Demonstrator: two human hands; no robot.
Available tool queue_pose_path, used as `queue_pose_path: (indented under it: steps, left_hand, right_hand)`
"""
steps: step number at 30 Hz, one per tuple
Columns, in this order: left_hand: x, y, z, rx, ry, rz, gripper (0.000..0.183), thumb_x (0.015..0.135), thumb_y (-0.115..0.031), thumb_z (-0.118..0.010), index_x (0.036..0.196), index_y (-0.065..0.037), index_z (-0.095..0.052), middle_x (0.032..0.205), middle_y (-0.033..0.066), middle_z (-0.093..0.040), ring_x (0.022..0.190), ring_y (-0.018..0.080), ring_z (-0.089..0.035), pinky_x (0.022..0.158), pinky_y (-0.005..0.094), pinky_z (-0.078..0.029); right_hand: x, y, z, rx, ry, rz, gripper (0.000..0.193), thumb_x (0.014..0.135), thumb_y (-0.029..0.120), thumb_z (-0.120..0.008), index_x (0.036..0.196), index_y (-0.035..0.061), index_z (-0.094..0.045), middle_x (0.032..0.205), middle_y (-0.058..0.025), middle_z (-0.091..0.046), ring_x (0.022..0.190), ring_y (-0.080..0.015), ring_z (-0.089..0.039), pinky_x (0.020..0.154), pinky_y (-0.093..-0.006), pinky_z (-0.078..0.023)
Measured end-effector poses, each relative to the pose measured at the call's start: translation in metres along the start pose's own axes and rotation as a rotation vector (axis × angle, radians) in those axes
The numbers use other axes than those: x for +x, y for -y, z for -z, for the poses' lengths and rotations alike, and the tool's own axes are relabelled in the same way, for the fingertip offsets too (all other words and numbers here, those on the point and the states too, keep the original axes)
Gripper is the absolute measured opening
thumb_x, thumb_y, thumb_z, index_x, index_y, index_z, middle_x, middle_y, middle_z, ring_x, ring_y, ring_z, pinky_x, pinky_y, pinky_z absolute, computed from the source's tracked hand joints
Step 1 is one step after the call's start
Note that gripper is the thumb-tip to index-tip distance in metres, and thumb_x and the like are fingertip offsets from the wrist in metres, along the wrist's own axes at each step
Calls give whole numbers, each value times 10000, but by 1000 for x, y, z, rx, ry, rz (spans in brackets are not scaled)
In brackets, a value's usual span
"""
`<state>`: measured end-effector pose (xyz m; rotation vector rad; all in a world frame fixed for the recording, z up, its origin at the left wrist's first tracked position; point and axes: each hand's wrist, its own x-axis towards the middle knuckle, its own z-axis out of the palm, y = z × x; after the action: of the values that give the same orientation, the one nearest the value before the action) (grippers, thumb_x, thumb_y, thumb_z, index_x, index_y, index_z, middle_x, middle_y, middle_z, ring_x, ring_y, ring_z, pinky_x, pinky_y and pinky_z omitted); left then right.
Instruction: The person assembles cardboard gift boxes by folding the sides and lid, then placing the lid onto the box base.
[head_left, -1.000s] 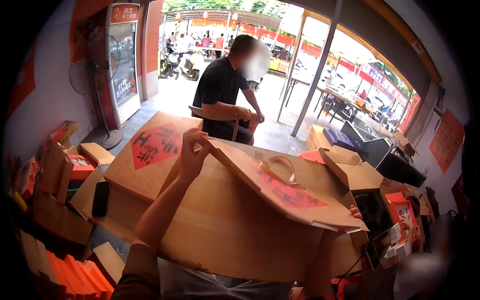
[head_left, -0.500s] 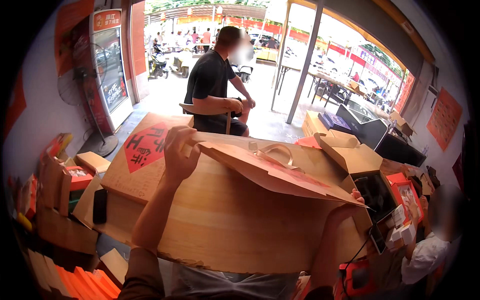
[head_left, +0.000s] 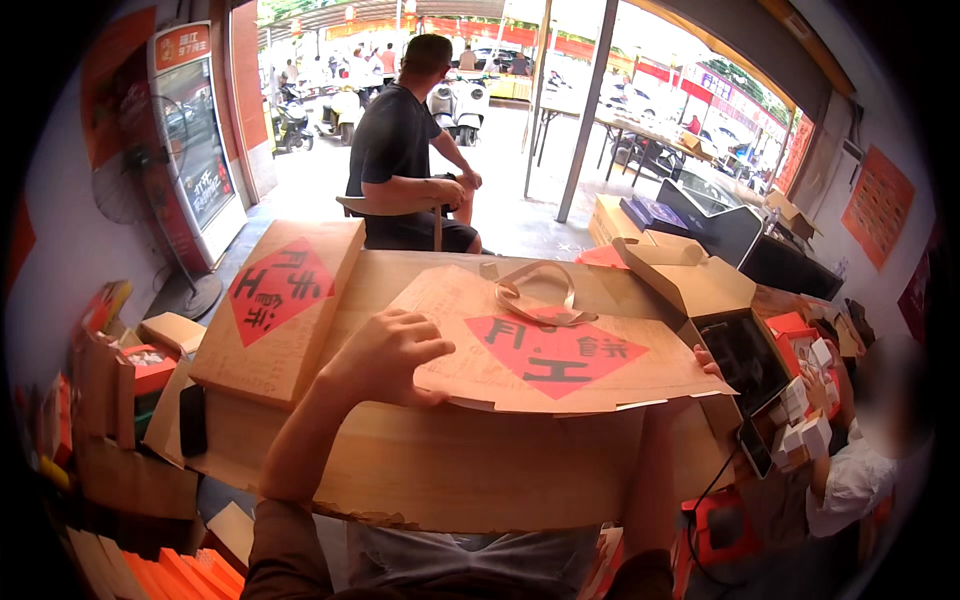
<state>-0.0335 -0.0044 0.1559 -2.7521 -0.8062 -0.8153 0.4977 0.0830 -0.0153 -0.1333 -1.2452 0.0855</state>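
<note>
1. Carton (head_left: pixel 570 350) — red diamond (head_left: pixel 520 345), looped handle (head_left: pixel 560 318) — right of the box (head_left: pixel 280 305).
2. Left hand (head_left: pixel 392 350), end nearest the box: fingers bent, thumb apart; whether pinching, cannot tell.
3. Right hand (head_left: pixel 708 362), end farthest from the box: fingers pinching the edge.
4. Phone (head_left: pixel 193 420), beside the box's near-left corner.

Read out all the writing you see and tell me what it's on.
Wording not copied; it stands on:
Ribboned carton: large dark characters on red; faint smaller print.
Box at left: the same style.
Fridge: white lettering, header and door.
Wall poster: too small to read.
Outdoor banner: too blurred to read.
</note>
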Motion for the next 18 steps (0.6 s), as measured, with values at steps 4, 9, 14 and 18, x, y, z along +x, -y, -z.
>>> queue_pose_path:
  steps: [4,9,14,18]
  left_hand:
    - [1,-14,-12,99,103,-32,375,700,-237,-840,1032,-111,-720,907,53,-714,879,253,-718,775,390,-578]
    - [0,-17,-47,365,-3,-92,179,806,-180,-718,979,-138,-696,782,-8,-638,754,164,-690,597,306,-556]
    - [0,-10,-57,417,-78,-95,124,834,-175,-725,943,-154,-670,803,-31,-640,710,151,-672,559,297,-530]
    - [-1,-7,-62,480,-138,-49,134,833,-146,-737,939,-137,-656,821,-19,-640,706,157,-665,536,303,-516]
  right_hand:
    - [1,13,-4,123,-18,-208,346,1050,402,-635,1242,136,-523,1335,-113,-594,1356,-263,-534,1213,-468,-387]
    - [0,6,-28,151,-134,-133,279,1066,395,-597,1138,135,-526,1244,-121,-615,1303,-275,-560,1179,-475,-409]
    - [2,2,-32,237,-138,-153,253,1069,376,-575,1072,129,-523,1184,-123,-617,1262,-286,-575,1155,-487,-416]
    - [4,7,-40,255,-163,-200,320,1037,416,-597,1103,110,-537,1248,-137,-613,1310,-292,-547,1165,-484,-400]
